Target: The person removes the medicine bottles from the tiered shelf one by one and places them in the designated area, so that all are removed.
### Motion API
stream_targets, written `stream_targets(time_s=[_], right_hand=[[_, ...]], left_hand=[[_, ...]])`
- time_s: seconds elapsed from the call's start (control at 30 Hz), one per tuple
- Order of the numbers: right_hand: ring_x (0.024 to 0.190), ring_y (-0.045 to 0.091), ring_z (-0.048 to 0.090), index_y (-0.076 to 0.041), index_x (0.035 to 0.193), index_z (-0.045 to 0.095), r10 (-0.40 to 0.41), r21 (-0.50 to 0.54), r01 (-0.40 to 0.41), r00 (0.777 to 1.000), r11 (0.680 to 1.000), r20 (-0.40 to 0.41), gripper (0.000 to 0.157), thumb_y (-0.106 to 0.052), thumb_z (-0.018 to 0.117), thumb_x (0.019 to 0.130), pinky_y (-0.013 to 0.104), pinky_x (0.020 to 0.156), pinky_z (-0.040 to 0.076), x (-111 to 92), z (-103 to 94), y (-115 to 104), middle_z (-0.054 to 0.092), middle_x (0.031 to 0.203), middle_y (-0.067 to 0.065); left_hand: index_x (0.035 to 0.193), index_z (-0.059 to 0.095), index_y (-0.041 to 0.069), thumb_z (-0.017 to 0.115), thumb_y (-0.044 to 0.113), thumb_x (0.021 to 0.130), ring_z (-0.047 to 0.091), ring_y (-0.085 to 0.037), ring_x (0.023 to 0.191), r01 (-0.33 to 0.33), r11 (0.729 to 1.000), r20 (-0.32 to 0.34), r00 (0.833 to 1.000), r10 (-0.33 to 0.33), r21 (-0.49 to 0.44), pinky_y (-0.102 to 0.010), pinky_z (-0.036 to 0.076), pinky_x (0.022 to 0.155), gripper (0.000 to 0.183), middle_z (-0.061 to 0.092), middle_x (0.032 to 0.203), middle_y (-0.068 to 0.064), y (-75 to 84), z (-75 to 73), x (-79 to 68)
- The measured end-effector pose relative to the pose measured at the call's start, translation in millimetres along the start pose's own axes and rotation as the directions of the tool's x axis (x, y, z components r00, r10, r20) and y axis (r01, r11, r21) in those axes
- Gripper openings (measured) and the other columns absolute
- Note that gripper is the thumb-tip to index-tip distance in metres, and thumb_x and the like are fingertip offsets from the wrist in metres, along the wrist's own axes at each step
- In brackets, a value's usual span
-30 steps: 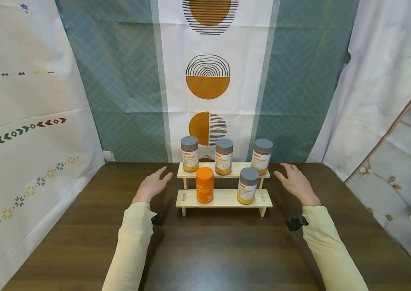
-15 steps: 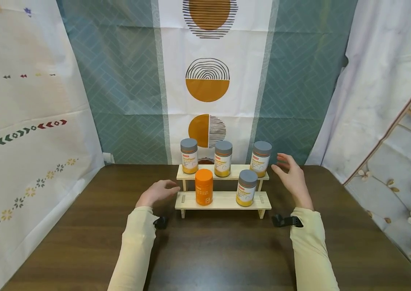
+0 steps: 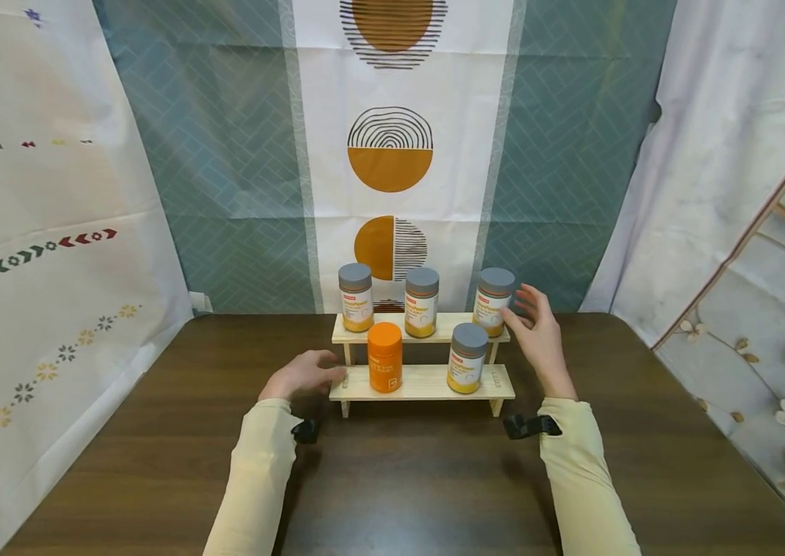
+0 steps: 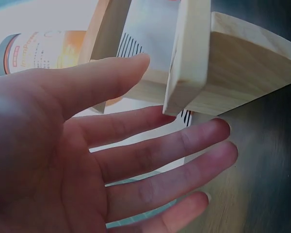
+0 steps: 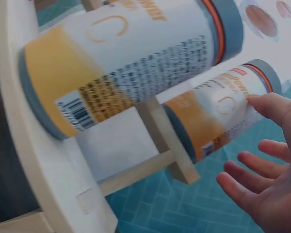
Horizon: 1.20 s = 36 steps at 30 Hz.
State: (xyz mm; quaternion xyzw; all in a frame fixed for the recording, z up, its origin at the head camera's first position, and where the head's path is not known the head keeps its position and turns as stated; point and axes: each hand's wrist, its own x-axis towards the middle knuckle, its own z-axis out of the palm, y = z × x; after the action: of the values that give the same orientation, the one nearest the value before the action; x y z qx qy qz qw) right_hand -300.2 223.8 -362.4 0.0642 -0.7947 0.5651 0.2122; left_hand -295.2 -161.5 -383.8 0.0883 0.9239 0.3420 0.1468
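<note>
A two-tier wooden rack (image 3: 423, 380) carries grey-lidded jars and one orange bottle. My right hand (image 3: 539, 336) is at the right side of the upper right jar (image 3: 491, 305), thumb in front of it. In the right wrist view, the thumb tip overlaps that jar (image 5: 223, 107); the other fingers spread apart from it. Whether the thumb touches is hard to tell. My left hand (image 3: 298, 376) lies beside the lower tier's left end. The left wrist view shows its fingers extended, holding nothing, by the board's end (image 4: 194, 53); contact is unclear.
The upper tier also bears a left jar (image 3: 356, 299) and a middle jar (image 3: 421, 303). Below stand the orange bottle (image 3: 385, 359) and another grey-lidded jar (image 3: 466, 359). A patterned curtain (image 3: 246, 154) hangs behind the dark wooden table (image 3: 392, 471).
My right hand has moved left to the upper right jar. My left hand has come rightward and closer to the rack's lower tier. The jars and bottle stay on the rack.
</note>
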Motion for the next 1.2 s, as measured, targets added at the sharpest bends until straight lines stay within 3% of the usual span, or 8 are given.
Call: stream_targets(time_s=[0.1,0.33,0.57,0.7,0.9,1.2], right_hand=[[0.140,0.035,0.039,-0.008,0.150,0.027,0.007,0.009,-0.007,1.000,1.000,0.019,0.068,-0.021,0.064,0.094,0.047,0.110,0.037,1,3.6,0,0.034,0.153,0.018],[0.140,0.038,0.038,-0.011,0.153,0.017,0.025,-0.026,-0.023,0.997,0.999,0.072,0.078,-0.024,0.065,0.093,0.051,0.113,0.033,0,14.2,-3,0.031,0.154,0.021],[0.137,0.038,0.042,-0.014,0.155,0.006,0.029,-0.018,-0.028,0.997,0.999,0.065,0.085,-0.025,0.064,0.094,0.051,0.113,0.033,-6,28.8,-4,0.036,0.151,0.021],[0.135,0.037,0.044,-0.017,0.154,0.002,0.034,0.023,-0.035,0.999,0.999,0.029,0.085,-0.024,0.063,0.095,0.051,0.111,0.035,-8,33.3,-4,0.037,0.150,0.020],[0.129,0.040,0.049,-0.010,0.151,0.011,0.004,-0.001,-0.004,1.000,1.000,-0.026,0.078,-0.019,0.063,0.094,0.051,0.107,0.039,-7,35.6,-2,0.042,0.145,0.024],[0.127,0.042,0.049,-0.007,0.150,0.016,-0.029,-0.067,0.028,1.000,0.997,-0.007,0.073,-0.015,0.062,0.095,0.053,0.105,0.040,-7,28.3,-2,0.043,0.142,0.026]], left_hand=[[0.134,0.052,-0.002,0.058,0.033,0.095,0.069,-0.030,0.090,-0.011,1.000,0.003,1.000,0.011,0.007,-0.052,0.046,0.097,0.052,0.063,0.123,-0.020,0.0,0.1,0.5],[0.131,0.055,0.002,0.061,0.032,0.094,0.060,-0.020,0.078,-0.013,1.000,0.008,1.000,0.013,0.010,-0.039,0.046,0.086,0.048,0.065,0.090,-0.009,-0.9,2.6,0.8],[0.132,0.054,0.000,0.063,0.027,0.094,0.067,-0.025,0.070,0.007,1.000,0.014,1.000,-0.007,0.005,-0.040,0.050,0.085,0.047,0.066,0.103,-0.014,-1.7,3.1,-2.1],[0.131,0.054,0.000,0.063,0.026,0.094,0.068,-0.027,0.069,0.000,1.000,0.020,1.000,0.000,0.010,-0.042,0.051,0.086,0.046,0.067,0.097,-0.013,-0.8,3.2,-1.1],[0.129,0.054,0.000,0.063,0.024,0.094,0.068,-0.029,0.068,-0.003,1.000,0.025,1.000,0.003,0.019,-0.041,0.052,0.084,0.043,0.067,0.085,-0.011,1.8,3.3,0.9],[0.129,0.053,-0.001,0.062,0.020,0.095,0.069,-0.030,0.069,-0.005,0.999,0.031,1.000,0.004,0.037,-0.040,0.052,0.083,0.040,0.067,0.091,-0.014,4.1,5.6,3.8]])
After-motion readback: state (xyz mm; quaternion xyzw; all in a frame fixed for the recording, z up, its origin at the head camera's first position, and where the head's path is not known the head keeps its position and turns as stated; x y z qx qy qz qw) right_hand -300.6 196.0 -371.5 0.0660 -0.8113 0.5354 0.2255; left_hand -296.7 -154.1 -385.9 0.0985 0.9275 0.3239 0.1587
